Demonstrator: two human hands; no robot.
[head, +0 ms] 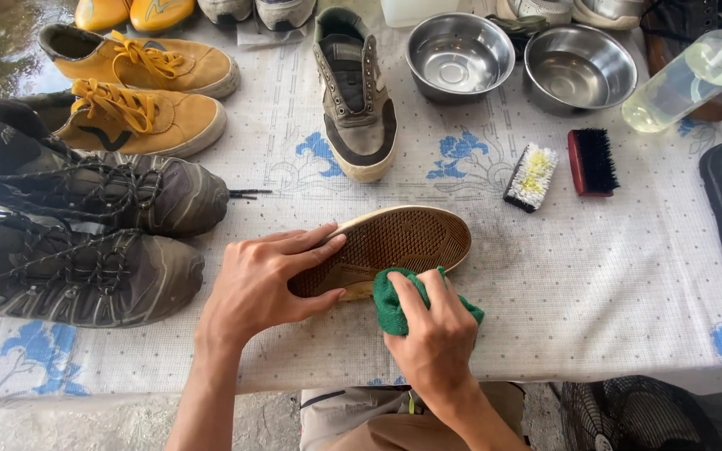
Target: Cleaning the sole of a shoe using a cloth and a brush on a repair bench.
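Observation:
A shoe (403,238) lies sole-up on the table near the front edge, its brown waffle tread facing me. My left hand (265,280) presses on the heel end of the sole, fingers wrapped over it. My right hand (432,334) grips a green cloth (390,305) and holds it against the near side of the shoe's rim. The matching grey-green shoe (357,96) stands upright, laceless, farther back.
Two dirty black boots (85,225) and a pair of mustard sneakers (139,92) fill the left side. Two steel bowls (460,54) (580,67), a spray bottle (687,75), a white-yellow brush (531,177) and a red-backed black brush (592,161) sit at back right. A patterned white tablecloth (612,284) covers the table.

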